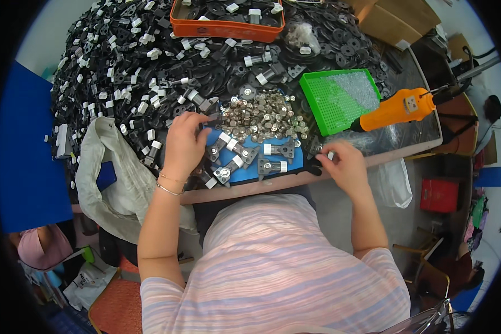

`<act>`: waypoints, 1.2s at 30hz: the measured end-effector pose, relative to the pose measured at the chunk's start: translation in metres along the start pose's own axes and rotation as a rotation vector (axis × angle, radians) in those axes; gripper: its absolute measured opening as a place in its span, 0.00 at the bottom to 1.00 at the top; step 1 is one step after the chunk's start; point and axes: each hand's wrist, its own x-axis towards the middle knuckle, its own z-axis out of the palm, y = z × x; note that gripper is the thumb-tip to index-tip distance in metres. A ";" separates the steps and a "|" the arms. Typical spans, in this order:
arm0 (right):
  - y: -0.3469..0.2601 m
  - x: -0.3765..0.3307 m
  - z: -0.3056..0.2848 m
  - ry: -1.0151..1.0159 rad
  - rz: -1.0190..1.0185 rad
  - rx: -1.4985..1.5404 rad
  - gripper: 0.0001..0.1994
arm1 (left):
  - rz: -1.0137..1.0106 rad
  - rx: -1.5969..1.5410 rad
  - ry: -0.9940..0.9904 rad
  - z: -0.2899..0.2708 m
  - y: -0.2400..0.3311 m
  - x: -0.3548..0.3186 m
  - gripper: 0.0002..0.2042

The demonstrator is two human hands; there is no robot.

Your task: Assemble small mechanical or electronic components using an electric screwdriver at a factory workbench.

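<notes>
Two hands working at a crowded desk (pixel 426 131)

Left of centre in the frame, the left hand (pixel 186 136) is reaching to the edge of a heap of silver pieces (pixel 264 116), its thumb and fingertips curling by a dark piece (pixel 213 117); I cannot tell whether they are gripping it. Right of centre, the right hand (pixel 344 166) is pinching a small dark part with a white end (pixel 315 149) near the desk's front edge. Between the hands, several similar parts (pixel 272 166) are lying on a blue mat (pixel 243 177). A big black-and-white pile (pixel 111 61) is filling the upper left, and an orange tray (pixel 225 32) is sitting at the top. Toward the right, an orange power tool (pixel 398 109) is resting against a green tray (pixel 312 103).
</notes>
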 end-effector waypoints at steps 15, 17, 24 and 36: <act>-0.059 0.038 0.047 -0.410 -0.321 0.147 0.10 | -0.198 -0.193 0.141 -0.012 0.002 -0.042 0.09; -0.062 0.039 0.053 -0.426 -0.318 0.160 0.11 | -0.203 -0.206 0.161 -0.013 0.001 -0.046 0.09; -0.077 0.060 0.076 -0.343 -0.395 0.035 0.12 | -0.226 -0.262 0.205 -0.013 -0.004 -0.056 0.09; -0.088 0.070 0.084 -0.401 -0.371 -0.111 0.14 | -0.256 -0.306 0.236 -0.018 -0.017 -0.075 0.08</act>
